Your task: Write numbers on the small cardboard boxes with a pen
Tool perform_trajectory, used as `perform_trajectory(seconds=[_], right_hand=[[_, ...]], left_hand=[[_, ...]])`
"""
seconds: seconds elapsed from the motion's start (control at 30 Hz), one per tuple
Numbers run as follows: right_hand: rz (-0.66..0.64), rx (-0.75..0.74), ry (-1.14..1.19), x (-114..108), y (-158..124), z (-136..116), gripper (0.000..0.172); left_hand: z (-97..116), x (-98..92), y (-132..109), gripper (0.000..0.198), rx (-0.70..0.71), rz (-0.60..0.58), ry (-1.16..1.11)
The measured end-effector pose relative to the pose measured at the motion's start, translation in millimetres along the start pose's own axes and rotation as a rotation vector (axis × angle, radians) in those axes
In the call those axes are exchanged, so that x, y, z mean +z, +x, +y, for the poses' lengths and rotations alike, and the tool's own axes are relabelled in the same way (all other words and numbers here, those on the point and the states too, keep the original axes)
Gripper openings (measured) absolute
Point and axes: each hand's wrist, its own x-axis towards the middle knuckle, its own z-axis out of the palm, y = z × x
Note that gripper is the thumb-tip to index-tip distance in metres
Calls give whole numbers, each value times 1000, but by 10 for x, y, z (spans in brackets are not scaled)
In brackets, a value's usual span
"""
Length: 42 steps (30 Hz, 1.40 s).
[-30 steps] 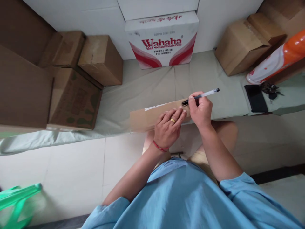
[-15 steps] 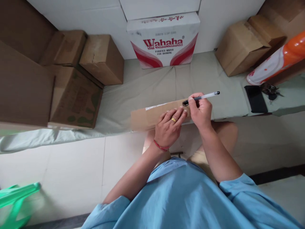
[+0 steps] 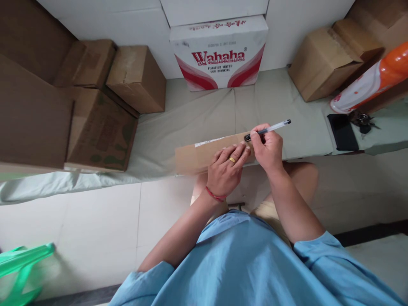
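Observation:
A long flat strip of brown cardboard [image 3: 191, 159] lies along the front edge of the cloth-covered surface, with a white printed patch on its far edge. My left hand [image 3: 227, 168] rests on it, open, fingers stretched out and pressing it down; a gold ring and a red wrist cord show. My right hand [image 3: 267, 146] is closed around a pen [image 3: 276, 127] with a clear barrel and black end. The pen's tip end meets a small black shape [image 3: 247, 138] at the strip's right end; I cannot make out whether it is a drawn mark or an object.
A white and red water carton [image 3: 219, 57] stands at the back. Brown boxes [image 3: 137, 80] are stacked on the left, and another box [image 3: 321, 63] sits on the right. Beside it are an orange-and-white bottle [image 3: 366, 80], a black phone [image 3: 343, 132] and keys [image 3: 363, 121]. A green plastic stool [image 3: 25, 263] is lower left.
My right hand and the pen have shifted slightly left, and the pen's rear end has moved a little left and up. My left hand and the cardboard have stayed put.

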Motion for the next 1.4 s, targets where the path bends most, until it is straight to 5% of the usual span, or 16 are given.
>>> perform_trajectory(seconds=[0.33, 0.9, 1.2, 1.3, 1.4], right_hand=[[18, 31, 31, 1, -13, -31, 17], [45, 41, -5, -43, -27, -15, 19], [304, 43, -29, -171, 61, 207, 25], [208, 72, -211, -361, 180, 447, 30], [-52, 191, -606, -578, 302, 717, 26]], left_hand=[[5, -8, 14, 45, 22, 58, 32], [-6, -19, 2, 50, 5, -6, -6], [-5, -13, -1, 51, -26, -73, -29], [-7, -12, -4, 51, -19, -77, -16], [-6, -6, -4, 48, -8, -46, 21]])
